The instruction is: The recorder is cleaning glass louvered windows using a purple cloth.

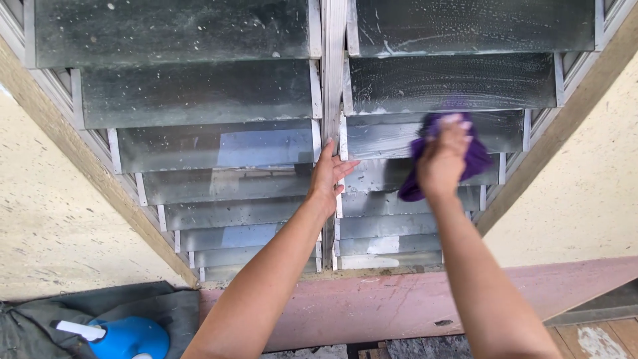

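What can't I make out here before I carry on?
- Head view: right hand and cloth are motion-blurred; grip unclear.
- Slat behind the cloth: hidden.
- Spray bottle: cut off by the bottom edge.
- Left hand palm: faces away, contact with mullion uncertain.

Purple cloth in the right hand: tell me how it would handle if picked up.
The purple cloth is bunched under the right hand and droops, so it is probably floppy and light. The glass slat looks wet, so the cloth may be damp and clingy.

cloth [476, 161]: purple, crumpled, bunched | position: pressed flat against a glass slat [392, 136] of the right window bank | slat: wet, streaked, tilted | window post [332, 73]: metal, upright, between both slat banks
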